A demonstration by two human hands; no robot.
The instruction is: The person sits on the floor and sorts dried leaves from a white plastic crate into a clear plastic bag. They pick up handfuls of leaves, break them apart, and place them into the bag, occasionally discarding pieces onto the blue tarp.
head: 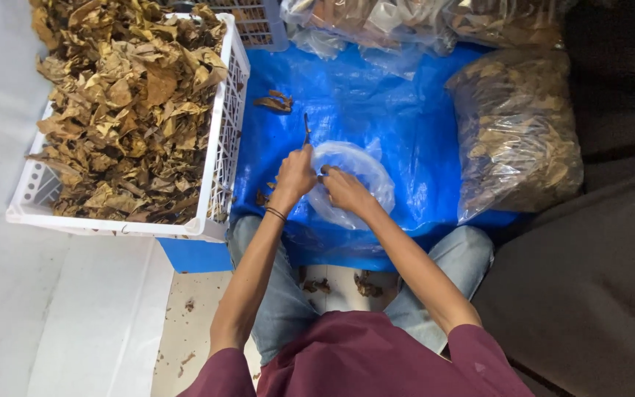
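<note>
A clear empty plastic bag lies on the blue tarp in front of me. My left hand is closed near the bag's left edge, and a thin dark stem-like piece sticks up from it. Beside it, my right hand grips the bag's rim. Both hands nearly touch each other. A dark band circles my left wrist.
A white slatted crate heaped with dry brown leaves stands at the left. A filled clear bag of leaves lies at the right, more bags at the back. A loose leaf rests on the tarp.
</note>
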